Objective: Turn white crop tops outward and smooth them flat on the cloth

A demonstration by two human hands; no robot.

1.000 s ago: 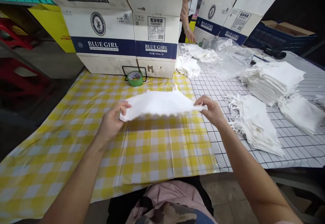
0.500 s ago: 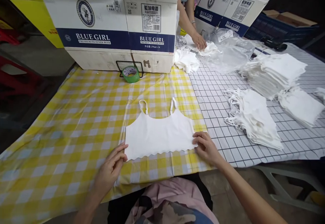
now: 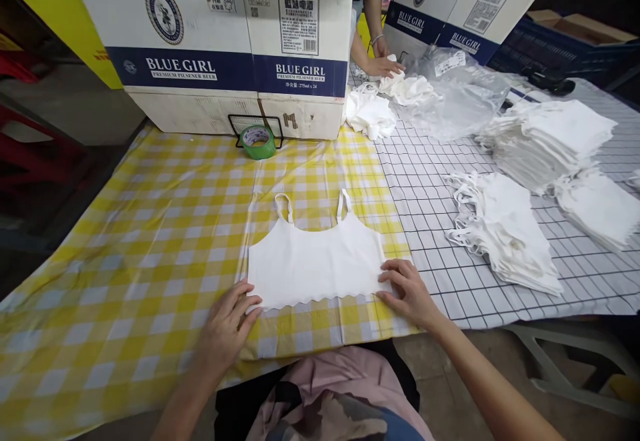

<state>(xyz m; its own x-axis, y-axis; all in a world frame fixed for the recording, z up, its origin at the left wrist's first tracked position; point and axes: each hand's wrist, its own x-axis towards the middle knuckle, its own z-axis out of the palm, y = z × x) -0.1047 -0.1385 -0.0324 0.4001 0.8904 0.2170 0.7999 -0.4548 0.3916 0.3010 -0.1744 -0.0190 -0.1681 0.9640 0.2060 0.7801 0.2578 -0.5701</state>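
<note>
A white camisole top [image 3: 315, 264] with two thin straps and a scalloped hem lies flat on the yellow checked tablecloth [image 3: 200, 228]. At its lower left corner, my left hand [image 3: 227, 324] rests its fingertips on the fabric, thumb apart from the fingers. My right hand [image 3: 410, 294] touches the lower right edge, fingers and thumb spread. Neither hand lifts the cloth. To the right, a stack of white strapped tops [image 3: 515, 234] lies on the white grid tablecloth [image 3: 430, 228].
A large beer carton [image 3: 225, 48] stands at the back, with a roll of green tape [image 3: 259, 142] before it. Another person's hand [image 3: 385, 66] works on crumpled white garments [image 3: 370, 111] beside clear plastic bags [image 3: 450, 94]. A taller white garment pile [image 3: 555, 134] sits at right.
My left hand has moved slightly right, and its thumb is farther from the fingers. My right hand has shifted a little along the garment's edge. The other person's hands have changed position at the back.
</note>
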